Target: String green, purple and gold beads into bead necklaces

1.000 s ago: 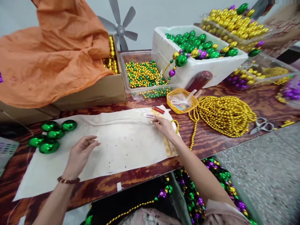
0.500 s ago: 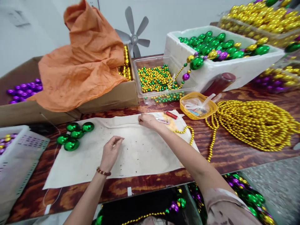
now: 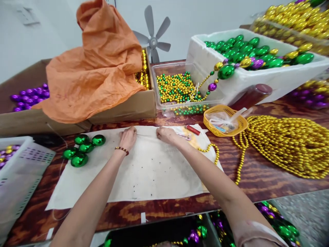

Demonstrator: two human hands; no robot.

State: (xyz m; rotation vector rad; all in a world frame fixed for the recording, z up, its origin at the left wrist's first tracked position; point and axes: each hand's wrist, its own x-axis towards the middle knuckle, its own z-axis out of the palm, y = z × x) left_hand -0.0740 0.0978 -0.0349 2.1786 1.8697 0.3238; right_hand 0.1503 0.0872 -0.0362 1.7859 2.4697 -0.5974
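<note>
A white cloth (image 3: pixel 144 168) with small dark specks lies on the wooden table. At its far edge, my left hand (image 3: pixel 128 137), with a beaded bracelet at the wrist, is closed with the fingertips pinched on the cloth. To the right, my right hand (image 3: pixel 166 134) also pinches the far edge. A thin line, like a fold, runs along the cloth between the two hands. Several shiny green balls (image 3: pixel 86 146) sit bunched on the cloth's left part. A red lighter-like object (image 3: pixel 192 129) and the end of a gold bead string (image 3: pixel 216 151) lie near its right end.
Behind stand a cardboard box (image 3: pixel 123 109) under orange fabric (image 3: pixel 95 79), a clear bin of small beads (image 3: pixel 177 87) and a white foam box (image 3: pixel 269 79). A yellow basket (image 3: pixel 226 132) and gold bead strands (image 3: pixel 288 144) lie right. A white crate (image 3: pixel 38 156) stands left.
My left hand has moved forward from above the cloth's middle to its far edge and closed there. My right hand stays at the far edge. The view has shifted slightly.
</note>
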